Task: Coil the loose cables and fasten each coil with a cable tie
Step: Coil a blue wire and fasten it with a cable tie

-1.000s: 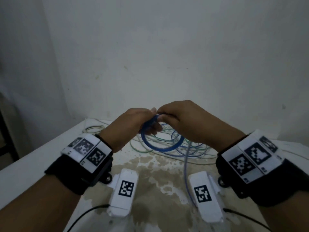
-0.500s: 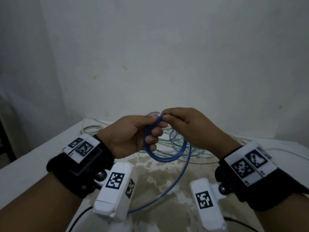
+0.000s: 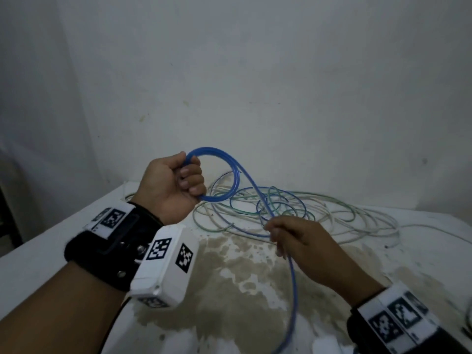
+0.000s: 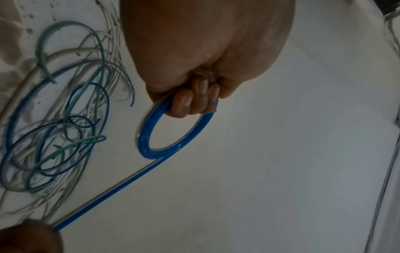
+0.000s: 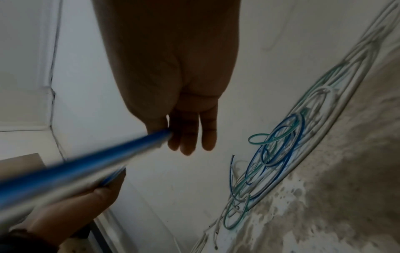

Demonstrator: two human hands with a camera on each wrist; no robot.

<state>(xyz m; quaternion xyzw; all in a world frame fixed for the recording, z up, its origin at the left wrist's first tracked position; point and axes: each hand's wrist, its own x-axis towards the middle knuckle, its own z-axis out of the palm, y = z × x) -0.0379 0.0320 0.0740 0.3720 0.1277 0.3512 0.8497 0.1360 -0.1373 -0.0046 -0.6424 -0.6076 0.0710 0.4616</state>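
We hold the blue cable (image 3: 231,172) between our two hands, above the stained white table (image 3: 76,226); our left hand (image 3: 173,182), raised at centre-left of the head view, has its fingers curled round the small coil (image 4: 171,135) already wound, so that the turns stay stacked and cannot spring open; in the left wrist view that coil hangs as a tight ring of several turns below the knuckles. From the coil the free run slants down towards the lower right of the head view, where our right hand (image 3: 298,238) pinches it between thumb and fingers; the other fingers (image 5: 208,135) hang fairly straight in the right wrist view; we judge this light pinch lets the cable slide while we draw out length for the next turn. Below that hand the cable trails off the bottom edge of the frame.

The remaining loose cables (image 3: 293,208), white, green and dark blue, lie tangled on the table behind our hands, at centre-right of the head view, apart from the coil; we see no cable tie, so fastening is probably not yet at hand.
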